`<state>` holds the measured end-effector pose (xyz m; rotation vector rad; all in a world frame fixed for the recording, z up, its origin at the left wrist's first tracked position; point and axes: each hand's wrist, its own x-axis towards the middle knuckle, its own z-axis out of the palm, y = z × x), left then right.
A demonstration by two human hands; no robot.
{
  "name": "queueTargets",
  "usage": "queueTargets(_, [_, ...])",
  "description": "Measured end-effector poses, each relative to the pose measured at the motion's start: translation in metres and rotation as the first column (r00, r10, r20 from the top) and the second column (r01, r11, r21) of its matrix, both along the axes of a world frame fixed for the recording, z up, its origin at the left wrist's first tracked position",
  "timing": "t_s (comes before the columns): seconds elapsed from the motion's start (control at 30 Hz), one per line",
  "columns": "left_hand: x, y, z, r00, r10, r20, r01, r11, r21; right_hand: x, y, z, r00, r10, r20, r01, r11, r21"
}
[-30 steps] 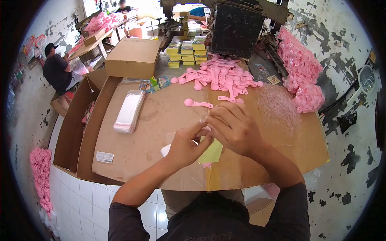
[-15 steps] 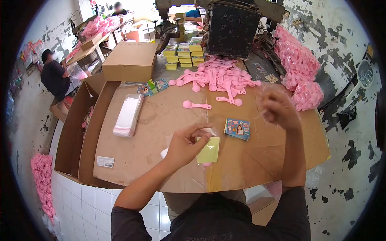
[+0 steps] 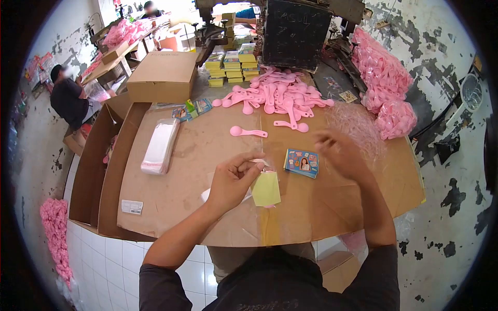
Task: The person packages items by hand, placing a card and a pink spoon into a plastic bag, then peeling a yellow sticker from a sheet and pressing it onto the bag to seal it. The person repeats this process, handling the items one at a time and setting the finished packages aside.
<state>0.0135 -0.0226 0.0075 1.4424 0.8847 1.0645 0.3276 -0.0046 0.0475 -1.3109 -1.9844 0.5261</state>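
Observation:
My left hand (image 3: pixel 233 181) is closed, thumb against fingers, on the top of a clear plastic bag (image 3: pixel 266 169). A yellow-green card (image 3: pixel 266 189) hangs in the bag, with a bit of pink showing below it. My right hand (image 3: pixel 340 155) is in the air with fingers apart, slightly blurred, and I see nothing in it. It is near a small stack of blue printed cards (image 3: pixel 302 164) and a heap of thin clear plastic strips (image 3: pixel 358 127). A single pink measuring spoon (image 3: pixel 248 132) lies beyond my left hand.
A pile of pink spoons (image 3: pixel 280 93) covers the table's back, before stacked card bundles (image 3: pixel 233 67) and a black box (image 3: pixel 295 33). A stack of clear bags (image 3: pixel 160 146) lies left, near a closed carton (image 3: pixel 163 75). A co-worker (image 3: pixel 70 98) sits far left.
My right hand has moved left, away from the heap of plastic strips, and its fingers have uncurled. My left hand keeps its hold on the bag, which has tilted slightly.

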Motion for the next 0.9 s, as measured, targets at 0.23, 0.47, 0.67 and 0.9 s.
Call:
queueTargets(0.23, [0.0, 0.0, -0.006, 0.992, -0.061, 0.108, 0.059, 0.998, 0.017, -0.077, -0.018, -0.017, 0.849, 0.264, -0.457, -0.418, 0.865, -0.278])
queueTargets(0.47, [-0.007, 0.004, -0.003, 0.997, -0.073, 0.001, 0.073, 0.997, -0.027, -0.07, -0.01, -0.018, 0.829, 0.172, -0.532, -0.391, 0.858, -0.333])
queueTargets(0.67, [-0.005, 0.005, -0.007, 1.0, -0.001, 0.005, 0.001, 0.998, -0.056, -0.069, -0.01, -0.018, 0.847, 0.178, -0.501, -0.366, 0.879, -0.306])
queueTargets(0.9, [-0.005, 0.008, -0.012, 0.999, 0.027, 0.021, -0.027, 1.0, -0.002, -0.064, -0.009, -0.011, 0.879, 0.148, -0.453, -0.326, 0.879, -0.347])
